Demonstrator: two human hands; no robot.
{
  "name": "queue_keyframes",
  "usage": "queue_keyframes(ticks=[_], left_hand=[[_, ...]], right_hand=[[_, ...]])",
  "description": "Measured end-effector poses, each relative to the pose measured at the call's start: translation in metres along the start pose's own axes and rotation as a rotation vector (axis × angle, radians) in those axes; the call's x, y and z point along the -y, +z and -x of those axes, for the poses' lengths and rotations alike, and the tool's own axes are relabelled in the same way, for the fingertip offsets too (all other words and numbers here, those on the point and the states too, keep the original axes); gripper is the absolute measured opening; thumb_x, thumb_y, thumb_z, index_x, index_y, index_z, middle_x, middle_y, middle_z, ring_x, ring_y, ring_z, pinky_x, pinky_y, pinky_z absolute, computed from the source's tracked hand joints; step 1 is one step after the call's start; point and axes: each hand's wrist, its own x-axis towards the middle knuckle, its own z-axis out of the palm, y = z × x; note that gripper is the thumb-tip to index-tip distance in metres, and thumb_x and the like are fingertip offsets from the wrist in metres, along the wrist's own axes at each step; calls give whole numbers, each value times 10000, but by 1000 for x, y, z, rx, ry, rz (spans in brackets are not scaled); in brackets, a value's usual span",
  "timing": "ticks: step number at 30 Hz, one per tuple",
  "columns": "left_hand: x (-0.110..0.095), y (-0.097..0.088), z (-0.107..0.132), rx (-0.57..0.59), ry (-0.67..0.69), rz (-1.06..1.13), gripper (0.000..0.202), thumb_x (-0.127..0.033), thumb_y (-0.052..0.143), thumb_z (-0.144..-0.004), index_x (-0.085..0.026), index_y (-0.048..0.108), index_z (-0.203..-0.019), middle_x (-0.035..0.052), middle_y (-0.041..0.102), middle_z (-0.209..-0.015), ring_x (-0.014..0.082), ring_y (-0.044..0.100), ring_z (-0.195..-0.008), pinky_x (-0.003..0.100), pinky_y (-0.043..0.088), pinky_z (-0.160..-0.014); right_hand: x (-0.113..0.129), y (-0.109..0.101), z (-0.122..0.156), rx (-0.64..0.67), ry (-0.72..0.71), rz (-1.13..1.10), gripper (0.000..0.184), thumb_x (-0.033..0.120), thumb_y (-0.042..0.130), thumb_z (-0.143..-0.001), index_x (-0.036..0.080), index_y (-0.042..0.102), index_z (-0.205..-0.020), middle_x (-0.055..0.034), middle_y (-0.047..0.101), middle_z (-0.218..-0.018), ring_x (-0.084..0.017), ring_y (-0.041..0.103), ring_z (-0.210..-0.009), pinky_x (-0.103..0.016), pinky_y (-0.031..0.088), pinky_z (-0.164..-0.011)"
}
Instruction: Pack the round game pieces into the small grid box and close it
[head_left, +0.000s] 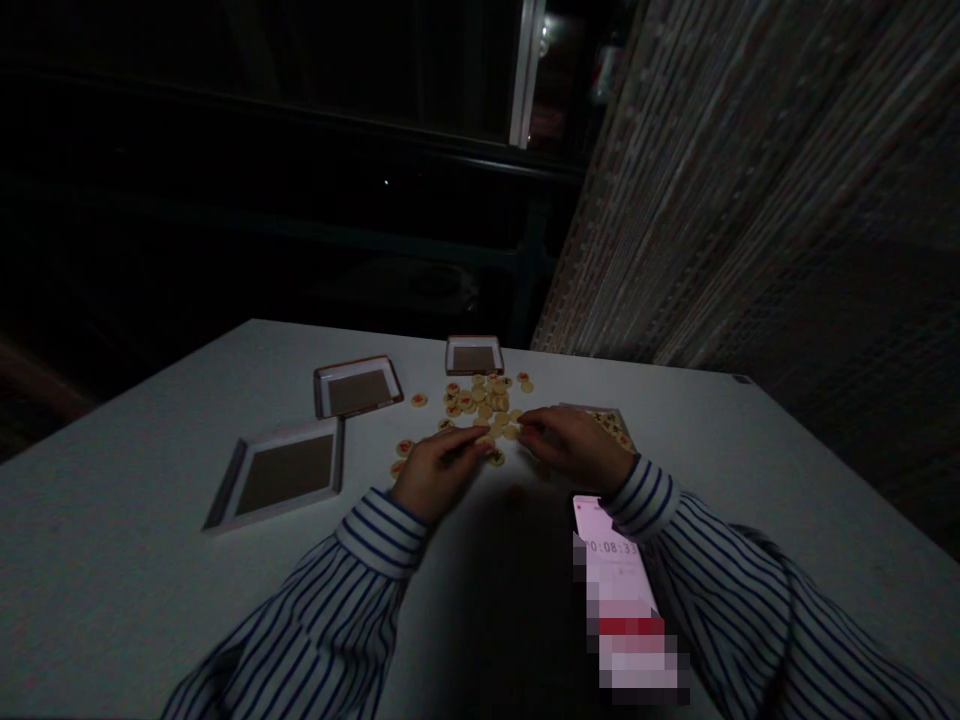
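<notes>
In the head view, round wooden Chinese chess pieces (491, 399) lie in a loose heap in the middle of the white table, some face up with red or dark characters. My left hand (439, 470) reaches in from the near left. Its thumb and fingers close around a pale piece (486, 442) at the heap's front edge. My right hand (581, 445) is bent over the heap's right side, fingers drawn together beside the pieces; what they hold, if anything, is hidden. Partly behind that hand is a shallow tray (628, 430) with pieces laid in it.
Three shallow boxes or lids stand around: one at the back (474, 373), one further left (318, 398), one at near left (340, 470). A lit phone (611, 560) showing a timer lies under my right forearm. Beyond the table's far edge hangs a string curtain (675, 180).
</notes>
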Motion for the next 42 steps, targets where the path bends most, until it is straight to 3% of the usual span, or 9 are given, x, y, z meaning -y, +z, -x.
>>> queue_keyframes(ticks=[5, 10, 14, 22, 28, 37, 42], left_hand=[[4, 0, -2, 3, 25, -23, 292, -363, 552, -756, -157, 658, -934, 75, 666, -916, 176, 608, -858, 324, 484, -803], [7, 0, -2, 4, 33, -52, 288, -372, 550, -761, -164, 652, -933, 71, 659, -920, 173, 596, -875, 325, 473, -817], [6, -1, -1, 21, 47, -104, 286, -384, 538, -768, -176, 651, -929, 65, 661, -912, 172, 600, -865, 324, 473, -815], [-3, 3, 0, -11, 38, -130, 292, -407, 552, -749, -170, 658, -881, 66, 667, -875, 175, 605, -826, 299, 485, -769], [-15, 10, 1, -19, -26, -87, 286, -399, 587, -727, -163, 655, -875, 57, 677, -860, 166, 612, -793, 275, 488, -754], [-39, 40, -7, -26, -97, 5, 272, -381, 619, -695, -162, 644, -854, 41, 681, -812, 159, 620, -745, 294, 501, -725], [-46, 69, -11, 48, -239, 290, 258, -333, 625, -694, -143, 599, -867, 37, 674, -757, 142, 627, -680, 264, 508, -634]], right_hand=[[-8, -13, 13, -88, 105, -37, 256, 280, 476, -835, 151, 575, -1032, -61, 664, -878, -143, 610, -783, -279, 453, -726], [-20, -11, 31, -107, 114, -60, 252, 278, 471, -834, 153, 574, -1027, -72, 665, -887, -153, 612, -799, -291, 462, -719], [-25, -3, 49, -90, 72, -17, 235, 270, 456, -840, 163, 583, -1006, -81, 665, -927, -153, 608, -831, -294, 453, -741], [-16, -2, 70, -20, 27, 13, 150, 202, 466, -792, 179, 614, -782, -19, 624, -648, -117, 553, -604, -241, 406, -579], [-15, -1, 74, -31, -69, -2, 125, 203, 477, -769, 171, 598, -765, -4, 606, -616, -107, 511, -551, -239, 376, -541], [-24, -7, 79, -125, -20, 165, 223, 254, 414, -825, 170, 583, -706, -3, 549, -557, -107, 472, -525, -249, 328, -530], [-28, -13, 81, -160, 54, 177, 232, 230, 409, -815, 185, 553, -639, 5, 529, -550, -107, 452, -527, -246, 309, -532]])
